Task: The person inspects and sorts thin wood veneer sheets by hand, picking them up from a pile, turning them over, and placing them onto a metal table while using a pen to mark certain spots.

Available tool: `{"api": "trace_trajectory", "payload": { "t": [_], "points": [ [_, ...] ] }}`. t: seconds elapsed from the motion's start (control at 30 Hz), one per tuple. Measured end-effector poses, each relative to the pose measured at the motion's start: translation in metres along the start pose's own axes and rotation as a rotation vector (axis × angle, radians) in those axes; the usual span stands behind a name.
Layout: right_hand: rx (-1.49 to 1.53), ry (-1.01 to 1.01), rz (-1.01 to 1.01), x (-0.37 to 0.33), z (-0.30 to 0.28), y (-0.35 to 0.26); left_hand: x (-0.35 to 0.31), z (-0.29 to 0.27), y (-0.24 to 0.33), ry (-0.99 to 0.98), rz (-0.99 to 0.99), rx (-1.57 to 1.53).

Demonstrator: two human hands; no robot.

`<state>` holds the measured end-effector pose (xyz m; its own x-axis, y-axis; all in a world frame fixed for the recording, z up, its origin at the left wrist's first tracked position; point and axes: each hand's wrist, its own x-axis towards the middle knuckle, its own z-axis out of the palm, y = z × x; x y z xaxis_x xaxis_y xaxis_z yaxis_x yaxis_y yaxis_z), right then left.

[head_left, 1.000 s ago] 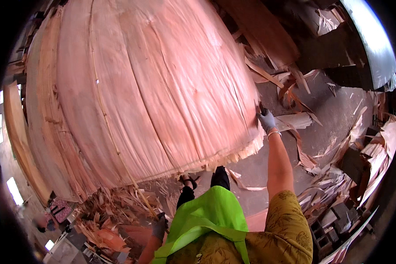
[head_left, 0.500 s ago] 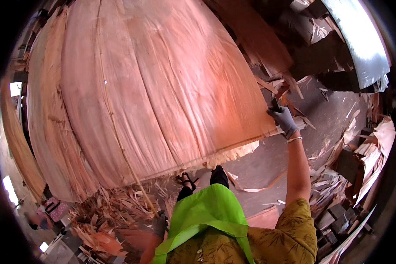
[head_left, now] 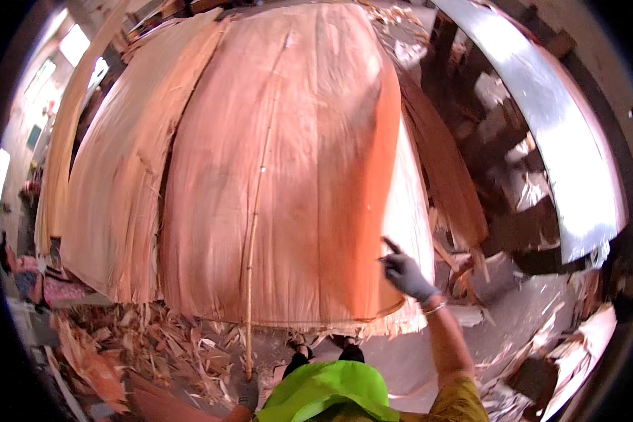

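A large thin reddish veneer sheet lies on top of a tall stack of similar sheets in front of me. My right hand, in a grey glove, is at the top sheet's right edge near its lower corner, gripping it with the forefinger stretched out. My left hand, also gloved, shows only partly at the lower edge of the picture. It is just below the near end of a thin stick that lies lengthwise on the sheet. Whether it holds the stick is unclear.
Torn veneer scraps litter the floor at the front left. Broken strips and dark boards pile up at the right. A long pale metal beam curves along the far right. My feet stand by the stack's ragged front edge.
The top sheet has swung toward the middle of the picture and now covers the stack. My right hand has moved left and down with the sheet's edge. The left hand has come into view.
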<state>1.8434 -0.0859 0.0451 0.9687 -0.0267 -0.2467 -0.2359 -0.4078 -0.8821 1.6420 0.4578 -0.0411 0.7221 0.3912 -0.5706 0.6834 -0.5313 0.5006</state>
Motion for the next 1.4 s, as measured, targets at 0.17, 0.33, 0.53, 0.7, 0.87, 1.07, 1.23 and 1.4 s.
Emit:
{"api": "trace_trajectory", "payload": {
  "t": [0.17,0.33,0.53,0.7,0.87,1.07,1.23,1.4],
  "points": [
    [-0.419,-0.289,-0.129,0.078,0.14,-0.054,-0.016,-0.069,0.061,0.063,0.166,0.099],
    [-0.666,-0.442,-0.109,0.132,0.271,-0.059,0.005,-0.102,0.039,0.06,0.167,0.047],
    [-0.84,-0.619,-0.062,0.163,0.367,-0.047,0.042,-0.099,0.013,-0.025,0.134,-0.034],
    [-0.84,-0.751,-0.051,0.179,0.401,-0.039,0.065,-0.082,0.016,-0.031,0.218,-0.054],
    [-0.826,-0.898,-0.055,0.166,0.41,-0.051,0.083,-0.044,-0.004,-0.039,0.265,-0.223],
    [-0.266,-0.654,0.119,0.138,0.385,0.018,0.09,-0.025,0.002,-0.104,0.175,-0.157],
    [0.513,-0.032,0.286,0.102,0.326,-0.038,0.083,0.029,0.028,-0.038,0.365,-0.259],
    [0.743,0.465,0.264,0.101,0.305,-0.058,0.037,0.067,0.132,-0.197,0.732,0.043]
  ]
}}
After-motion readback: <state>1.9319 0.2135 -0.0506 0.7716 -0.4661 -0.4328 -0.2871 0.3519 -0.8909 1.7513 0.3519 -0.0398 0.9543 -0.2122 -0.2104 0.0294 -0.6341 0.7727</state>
